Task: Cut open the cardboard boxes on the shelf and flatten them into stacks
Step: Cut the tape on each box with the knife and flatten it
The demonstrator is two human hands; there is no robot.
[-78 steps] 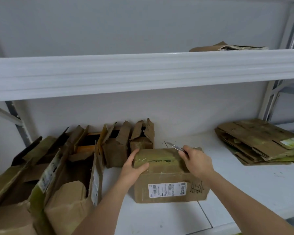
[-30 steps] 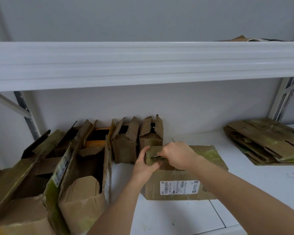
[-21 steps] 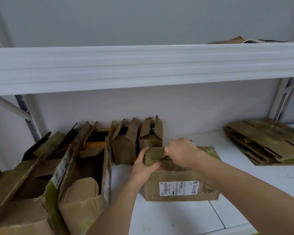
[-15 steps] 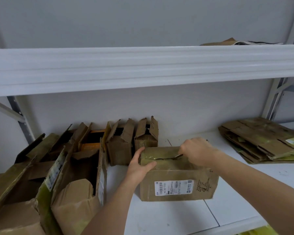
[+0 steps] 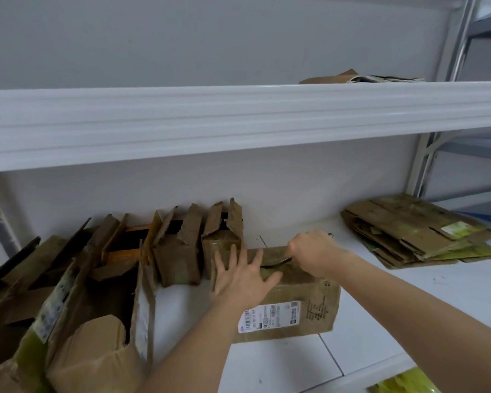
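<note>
Cardboard box (image 5: 292, 302) lies lengthwise; right hand (image 5: 313, 252) grips the blade (image 5: 278, 262) in its top seam, left hand (image 5: 243, 275) pressing flat, fingers spread.

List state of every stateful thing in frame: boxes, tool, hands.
labelled box: upright, top seam partly slit
blade: in the seam
right hand: grips the blade's handle
left hand: fingers spread, pressing the box's top
boxes at left: flaps open, not flattened
flattened stack: flat, at right

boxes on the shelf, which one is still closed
The labelled box under both hands; the boxes to its left stand with flaps open.
</note>
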